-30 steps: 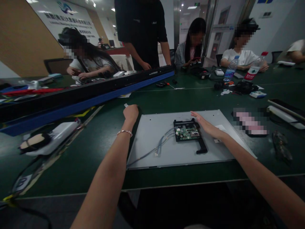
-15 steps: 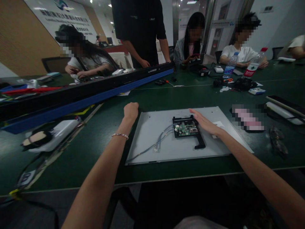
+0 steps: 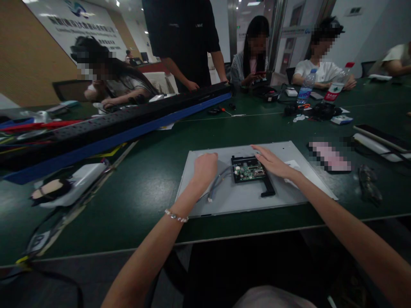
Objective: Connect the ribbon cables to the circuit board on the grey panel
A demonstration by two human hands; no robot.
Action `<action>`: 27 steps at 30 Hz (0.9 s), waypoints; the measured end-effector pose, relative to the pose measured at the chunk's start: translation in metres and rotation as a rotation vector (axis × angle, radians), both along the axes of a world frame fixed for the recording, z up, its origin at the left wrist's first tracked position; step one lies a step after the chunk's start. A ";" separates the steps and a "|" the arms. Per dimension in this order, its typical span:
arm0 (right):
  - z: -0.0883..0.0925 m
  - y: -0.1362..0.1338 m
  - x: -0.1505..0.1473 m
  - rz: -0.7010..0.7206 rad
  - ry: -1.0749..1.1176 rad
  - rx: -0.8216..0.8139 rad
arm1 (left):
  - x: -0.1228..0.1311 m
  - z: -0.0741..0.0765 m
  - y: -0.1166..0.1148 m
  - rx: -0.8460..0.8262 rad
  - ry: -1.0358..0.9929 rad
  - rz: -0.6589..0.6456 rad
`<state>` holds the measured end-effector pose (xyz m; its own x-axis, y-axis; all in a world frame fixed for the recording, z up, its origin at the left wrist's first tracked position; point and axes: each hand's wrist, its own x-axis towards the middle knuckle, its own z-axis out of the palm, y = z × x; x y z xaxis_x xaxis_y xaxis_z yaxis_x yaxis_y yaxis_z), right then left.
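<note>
At the far left, a seated person (image 3: 123,79) leaned over the table (image 3: 150,171), behind a long black bar (image 3: 128,115) with a blue strip (image 3: 144,124) along its near side. In front of the bar lay a white device (image 3: 86,182), and below it a tag (image 3: 39,240) hung by the table's near edge. Next came the left hand (image 3: 206,169), a bracelet (image 3: 176,215) on its wrist. It was above the left part of a grey panel (image 3: 231,203), fingers curled inward; its fingertips were hidden, so whether it gripped anything could not be told. Just beside it, a cable (image 3: 212,190) ran across the panel. Beyond, a standing person (image 3: 183,47) had a hand at the bar, and a screwdriver (image 3: 216,111) lay on the table.

Right of the panel's middle, a green board (image 3: 248,171) sat in a black frame (image 3: 269,187), lying flat. The right hand (image 3: 271,162) was open, fingers stretched out together at the frame's upper right corner; contact was unclear. A white label (image 3: 293,164) showed partly beside its wrist. Farther back, another seated person held a phone (image 3: 260,73), and two bottles (image 3: 306,87) stood near a third. To the right of the panel lay a pink phone (image 3: 330,156), then glasses (image 3: 369,184).
</note>
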<state>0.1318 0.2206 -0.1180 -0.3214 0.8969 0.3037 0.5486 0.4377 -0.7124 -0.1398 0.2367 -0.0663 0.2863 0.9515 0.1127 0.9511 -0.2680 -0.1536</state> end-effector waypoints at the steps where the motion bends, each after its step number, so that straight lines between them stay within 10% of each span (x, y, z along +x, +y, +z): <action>1: 0.005 0.000 -0.003 0.012 -0.035 0.036 | 0.003 -0.001 -0.003 -0.005 -0.003 -0.015; 13: 0.034 0.019 -0.083 0.136 -0.273 0.230 | 0.009 0.005 -0.019 0.035 -0.110 -0.134; 27: 0.035 0.014 -0.086 0.027 -0.239 0.228 | 0.013 0.000 -0.020 -0.016 -0.181 -0.185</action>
<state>0.0453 0.2351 -0.0829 -0.4306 0.8047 0.4087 0.6743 0.5878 -0.4469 -0.1272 0.2166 -0.0667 0.4326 0.8867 0.1631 0.8971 -0.4414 0.0203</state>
